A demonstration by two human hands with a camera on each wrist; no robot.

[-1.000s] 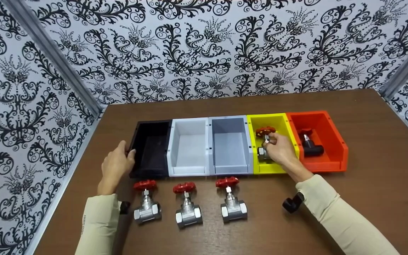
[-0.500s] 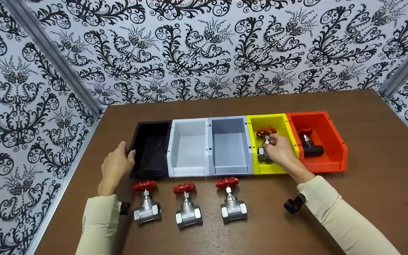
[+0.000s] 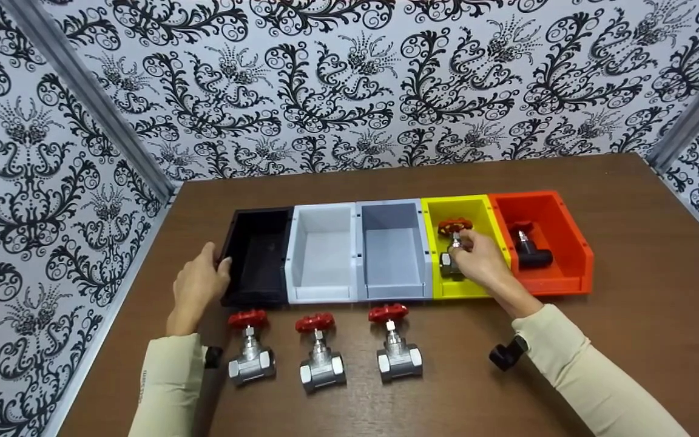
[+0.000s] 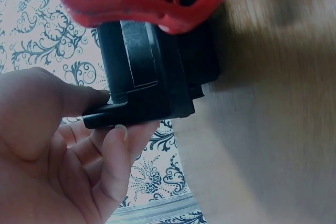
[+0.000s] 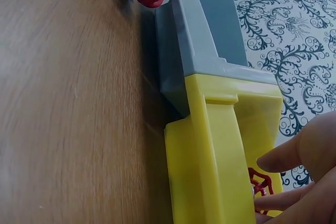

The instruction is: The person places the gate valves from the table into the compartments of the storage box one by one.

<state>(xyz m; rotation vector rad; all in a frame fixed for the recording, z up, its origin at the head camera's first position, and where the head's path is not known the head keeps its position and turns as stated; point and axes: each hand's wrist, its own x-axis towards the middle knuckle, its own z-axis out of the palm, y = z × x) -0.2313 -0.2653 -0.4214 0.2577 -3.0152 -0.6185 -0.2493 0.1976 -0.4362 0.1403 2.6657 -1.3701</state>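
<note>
In the head view my left hand (image 3: 199,279) is at the left side of the black bin (image 3: 258,255); the left wrist view shows its thumb and fingers gripping the bin's edge (image 4: 113,114). My right hand (image 3: 484,258) reaches into the yellow bin (image 3: 474,291), thumb and fingers around the stem of a metal gate valve (image 3: 450,262). This valve's red handwheel (image 5: 261,182) shows beyond the fingers in the right wrist view. Three similar silver valves with red handwheels, a left one (image 3: 252,364), a middle one (image 3: 322,367) and a right one (image 3: 399,358), lie before the bins.
Between the black and yellow bins stand a white bin (image 3: 325,255) and a grey bin (image 3: 393,255). At the row's right end, an orange bin (image 3: 568,255) holds a black-bodied valve (image 3: 534,258). Patterned walls (image 3: 349,91) rise behind the brown table (image 3: 647,340) and on both sides.
The right forearm has shifted very slightly right and down, while its fingers stay at the valve in the yellow bin. The left hand keeps its place.
</note>
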